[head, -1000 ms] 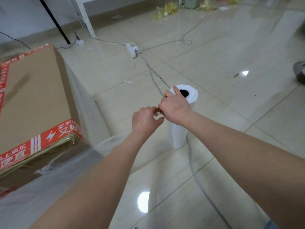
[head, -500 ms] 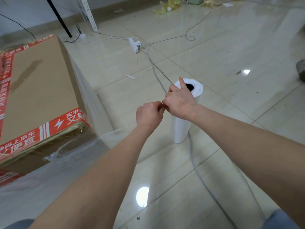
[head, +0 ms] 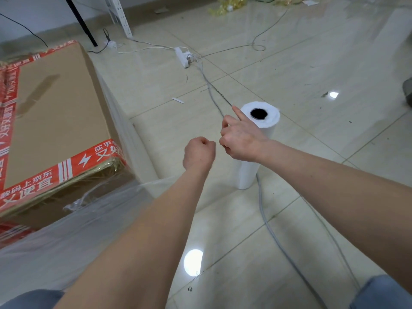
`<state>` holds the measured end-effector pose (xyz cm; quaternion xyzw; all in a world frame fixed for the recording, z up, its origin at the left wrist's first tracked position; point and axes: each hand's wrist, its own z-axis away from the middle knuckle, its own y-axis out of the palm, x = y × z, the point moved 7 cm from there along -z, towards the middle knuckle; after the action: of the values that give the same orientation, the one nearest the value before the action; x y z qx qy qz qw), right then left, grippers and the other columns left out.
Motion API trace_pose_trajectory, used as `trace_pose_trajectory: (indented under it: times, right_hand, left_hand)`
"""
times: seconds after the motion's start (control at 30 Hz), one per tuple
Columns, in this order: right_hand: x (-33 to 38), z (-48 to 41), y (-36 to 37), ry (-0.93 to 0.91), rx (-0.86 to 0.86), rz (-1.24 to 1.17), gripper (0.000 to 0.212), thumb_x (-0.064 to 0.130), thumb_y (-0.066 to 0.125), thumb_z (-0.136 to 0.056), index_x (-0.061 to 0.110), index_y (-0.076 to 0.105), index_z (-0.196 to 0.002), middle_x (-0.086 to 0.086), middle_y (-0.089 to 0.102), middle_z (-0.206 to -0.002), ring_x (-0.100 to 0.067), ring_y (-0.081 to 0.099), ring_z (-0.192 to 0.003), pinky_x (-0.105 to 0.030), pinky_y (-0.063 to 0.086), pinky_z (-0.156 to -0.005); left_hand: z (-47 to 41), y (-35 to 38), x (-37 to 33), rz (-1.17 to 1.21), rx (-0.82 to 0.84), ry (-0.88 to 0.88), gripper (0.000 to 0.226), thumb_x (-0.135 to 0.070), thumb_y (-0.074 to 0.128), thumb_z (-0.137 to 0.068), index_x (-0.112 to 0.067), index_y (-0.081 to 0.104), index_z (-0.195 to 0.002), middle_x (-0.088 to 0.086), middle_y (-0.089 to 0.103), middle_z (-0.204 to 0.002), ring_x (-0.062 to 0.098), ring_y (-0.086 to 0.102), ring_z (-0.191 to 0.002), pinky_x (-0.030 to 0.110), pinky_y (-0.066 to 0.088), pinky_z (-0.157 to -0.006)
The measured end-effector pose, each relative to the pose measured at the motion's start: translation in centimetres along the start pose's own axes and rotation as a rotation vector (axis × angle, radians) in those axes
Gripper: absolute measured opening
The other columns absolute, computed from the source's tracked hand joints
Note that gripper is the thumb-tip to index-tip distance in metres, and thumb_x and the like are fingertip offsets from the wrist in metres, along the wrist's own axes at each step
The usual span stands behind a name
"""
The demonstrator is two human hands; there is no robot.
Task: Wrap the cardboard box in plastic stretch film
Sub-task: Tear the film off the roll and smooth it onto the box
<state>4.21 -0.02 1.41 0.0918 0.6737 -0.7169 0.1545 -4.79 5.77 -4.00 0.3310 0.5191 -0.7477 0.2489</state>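
Clear film (head: 95, 233): left hand (head: 199, 153) grips, right hand (head: 242, 140) pinches it.

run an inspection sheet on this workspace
surface: glossy beige tiled floor, light reflections.
job's things: brown cardboard box with red printed tape, clear stretch film over its near sides; white film roll standing upright, apart from it.
clutter: yellow crumpled scraps far off; small white strip on the floor.
hands: left hand fisted, film tapering toward it, grip hidden; right hand curled, forefinger straight, by the roll.
cables: grey cable running past the roll's base; white power strip.
surroundings: white perforated shelf post, black slanted pole.
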Motion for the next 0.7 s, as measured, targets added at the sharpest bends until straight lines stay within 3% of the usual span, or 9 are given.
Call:
trace_pose_trajectory:
  times: [0.1, 0.27, 0.43, 0.5, 0.63, 0.7]
  right_hand:
    - [-0.5, 0.8, 1.0, 0.018, 0.040, 0.040, 0.026, 0.019, 0.045, -0.093, 0.019, 0.068, -0.105, 0.006, 0.064, -0.094, -0.022, 0.039, -0.117, -0.050, -0.003, -0.116]
    - [0.2, 0.3, 1.4, 0.099, 0.082, 0.071, 0.036, 0.031, 0.052, -0.093, 0.017, 0.045, -0.125, 0.000, 0.062, -0.106, -0.025, 0.039, -0.121, -0.055, -0.001, -0.115]
    - [0.4, -0.3, 1.5, 0.155, 0.137, 0.141, 0.024, 0.024, 0.046, -0.096, 0.022, 0.064, -0.111, -0.003, 0.054, -0.115, -0.027, 0.035, -0.125, -0.058, -0.005, -0.115]
    - [0.4, -0.3, 1.4, 0.154, 0.151, 0.158, 0.024, 0.021, 0.047, -0.095, 0.021, 0.066, -0.109, -0.004, 0.052, -0.118, -0.028, 0.033, -0.127, -0.058, -0.005, -0.115]
    - [0.7, 0.0, 1.3, 0.126, 0.174, 0.189, 0.020, 0.024, 0.050, -0.094, 0.023, 0.066, -0.105, 0.001, 0.056, -0.110, -0.026, 0.035, -0.127, -0.059, -0.005, -0.115]
    - [1.0, 0.0, 1.5, 0.106, 0.188, 0.196, 0.019, 0.023, 0.050, -0.093, 0.022, 0.066, -0.102, 0.004, 0.060, -0.104, -0.025, 0.037, -0.126, -0.057, -0.006, -0.115]
  left_hand:
    - [-0.6, -1.4, 0.4, -0.127, -0.069, 0.055, 0.014, -0.023, 0.048, -0.082, -0.019, 0.057, -0.072, -0.001, 0.067, -0.081, 0.027, 0.063, -0.080, 0.028, 0.045, -0.064]
    - [0.3, -0.2, -1.1, -0.153, 0.056, 0.305, 0.015, -0.025, 0.051, -0.087, -0.018, 0.058, -0.076, -0.007, 0.054, -0.065, 0.020, 0.051, -0.069, 0.026, 0.038, -0.059]
    - [0.7, 0.3, -1.6, -0.186, 0.091, 0.359, 0.003, -0.024, 0.054, -0.083, -0.025, 0.056, -0.082, -0.010, 0.061, -0.075, 0.020, 0.061, -0.080, 0.029, 0.045, -0.065]
    - [0.8, 0.4, -1.6, -0.241, 0.111, 0.369, 0.013, -0.025, 0.056, -0.081, -0.027, 0.054, -0.093, -0.013, 0.061, -0.082, 0.017, 0.060, -0.083, 0.028, 0.044, -0.066]
    - [1.0, 1.3, -1.6, -0.440, 0.123, 0.438, 0.050, -0.035, 0.065, -0.080, -0.023, 0.049, -0.125, -0.011, 0.062, -0.101, 0.013, 0.058, -0.100, 0.033, 0.046, -0.084]
    - [0.9, 1.8, -1.2, -0.485, 0.127, 0.414, 0.046, -0.041, 0.064, -0.084, -0.024, 0.053, -0.125, -0.010, 0.065, -0.100, 0.015, 0.060, -0.101, 0.032, 0.044, -0.083]
